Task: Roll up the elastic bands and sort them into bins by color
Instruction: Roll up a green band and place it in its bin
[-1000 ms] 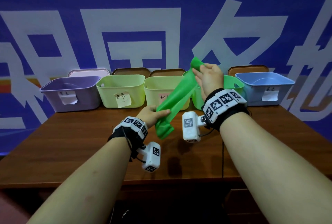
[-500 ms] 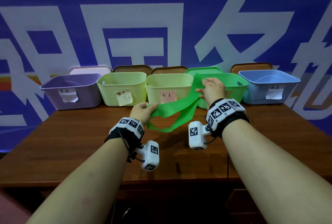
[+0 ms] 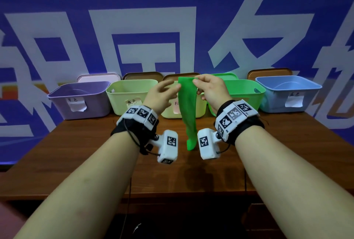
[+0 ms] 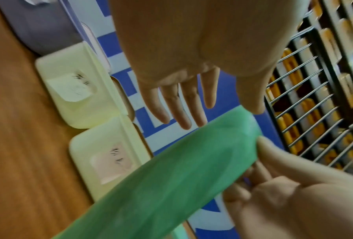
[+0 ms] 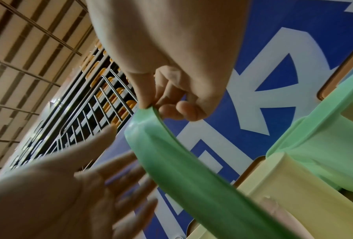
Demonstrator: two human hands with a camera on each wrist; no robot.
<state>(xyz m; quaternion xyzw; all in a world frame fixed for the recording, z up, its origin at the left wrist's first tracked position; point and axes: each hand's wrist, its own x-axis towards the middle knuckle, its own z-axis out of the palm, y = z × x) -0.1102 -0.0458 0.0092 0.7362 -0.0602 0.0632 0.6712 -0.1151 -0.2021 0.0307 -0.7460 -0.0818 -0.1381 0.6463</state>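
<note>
Right hand (image 3: 211,89) pinched the unrolled green elastic band (image 3: 188,108) hanging, left hand (image 3: 162,95) spread beside it; rolling and binning remained.

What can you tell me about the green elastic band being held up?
The green elastic band is a flat, thin, slightly translucent rubbery strip, unrolled and hanging straight down in front of the bins. The right hand pinches its top edge; the left hand, fingers straight, is beside that edge. Its lower end dangles, folded over, above the wooden table.
</note>
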